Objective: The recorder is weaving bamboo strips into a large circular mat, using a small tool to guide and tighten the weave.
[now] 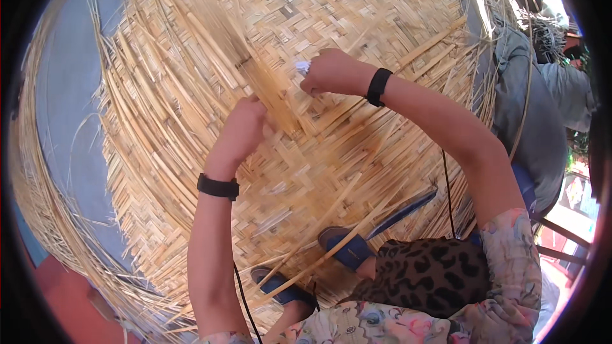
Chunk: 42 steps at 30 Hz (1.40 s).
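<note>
A large mat of flat, pale split reeds, woven in a slanting pattern, spreads beneath my arms. My left hand is closed at the side of a few wide, straw-coloured reed strips, which are smeared by motion toward the far end. To its right and a little farther off, my right hand is curled into a fist above the weave. Something white, perhaps a wrapping on a finger, shows at its left side. Whatever lies inside that fist is hidden.
Long loose reeds stick up along the mat's left half. My sandalled feet stand on the mat near a dark blue strip. Another person's grey-clad leg is at the right. More reeds edge the left.
</note>
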{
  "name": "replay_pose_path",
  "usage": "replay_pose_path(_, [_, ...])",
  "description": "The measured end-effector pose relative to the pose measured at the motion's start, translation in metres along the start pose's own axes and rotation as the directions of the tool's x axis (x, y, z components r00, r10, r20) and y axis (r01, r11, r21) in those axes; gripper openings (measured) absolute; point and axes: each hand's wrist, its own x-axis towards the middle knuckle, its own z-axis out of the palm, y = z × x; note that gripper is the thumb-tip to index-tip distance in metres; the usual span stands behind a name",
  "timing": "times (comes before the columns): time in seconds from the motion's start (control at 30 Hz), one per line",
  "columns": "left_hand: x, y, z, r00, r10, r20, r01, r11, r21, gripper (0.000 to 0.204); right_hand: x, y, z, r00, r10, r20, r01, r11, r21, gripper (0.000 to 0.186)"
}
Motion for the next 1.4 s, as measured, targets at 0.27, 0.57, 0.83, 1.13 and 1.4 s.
replay_pose_path(0.27, [0.001,-0.018,0.02,0.94,-0.306,-0.152,0.26,0.929,-0.264,0.029,-0.018,-0.004,0.005,0.98,-0.138,-0.144,0.143,0.989,0.027,0.005])
replay_pose_path(0.57, [-0.003,0.008,0.012,0.914,-0.404,0.027,0.257,0.527,-0.81,0.033,-0.011,-0.016,-0.041,0.981,0.088,0.175,-0.137,0.948,0.288,0.014])
replay_pose_path(0.83, [-0.009,-0.005,0.017,0.88,-0.445,0.167,0.442,0.635,-0.633,0.034,-0.005,-0.033,-0.02,0.988,0.021,-0.152,-0.024,1.0,-0.013,0.011])
replay_pose_path(1.13, [-0.003,-0.012,0.017,0.897,-0.382,0.221,0.44,0.735,-0.516,0.031,0.003,-0.004,-0.022,0.942,-0.232,-0.241,0.206,0.97,-0.128,0.017])
replay_pose_path(1.4, [0.001,-0.005,0.029,0.865,-0.494,0.086,0.481,0.767,-0.425,0.033,-0.008,-0.009,-0.014,0.925,-0.241,-0.295,0.215,0.97,-0.116,0.016])
